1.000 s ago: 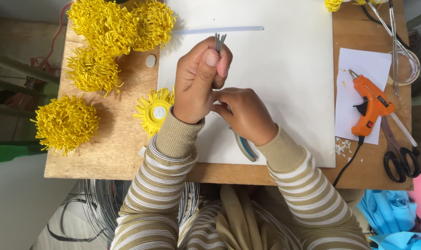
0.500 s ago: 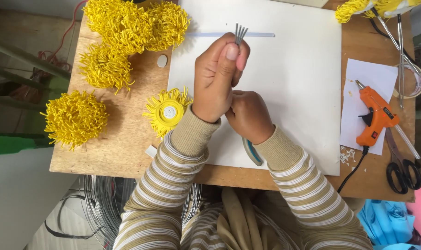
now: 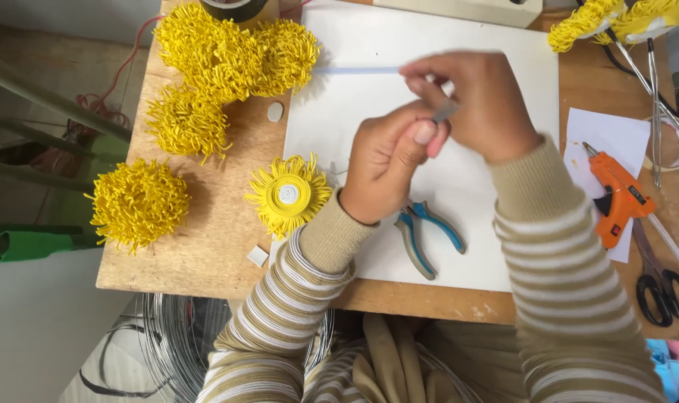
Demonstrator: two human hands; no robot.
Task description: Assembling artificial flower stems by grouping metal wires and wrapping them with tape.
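Left hand (image 3: 388, 168): centre of the frame, fingers curled shut, thumb pressed toward the right hand; pinches the near end of a small grey piece (image 3: 444, 112), probably wire, blurred.
Right hand (image 3: 477, 101): upper centre, just beyond the left hand and touching it; fingers bent and closed on the same grey piece from above.
Grey piece: held between both hands above the white sheet (image 3: 369, 45), clear of the worktop (image 3: 205, 246).
Pose: both forearms in striped sleeves rise from the lower edge of the frame; left wrist bent inward, right wrist arched over it.
Risk, slip: the piece is small and held by fingertips only; uneven pull from either hand could let it spring out.
Risk, prick: a cut wire end so close to the left thumb could jab it.
Risk, lost part: a dropped piece could roll under the pliers (image 3: 425, 239) lying below the hands.
Risk, glue gun (image 3: 615, 194): lies at right, near the right sleeve; a wide elbow swing could knock it.
Risk, flower (image 3: 287, 195): yellow, just left of the left wrist; a wrist sweep could push it.
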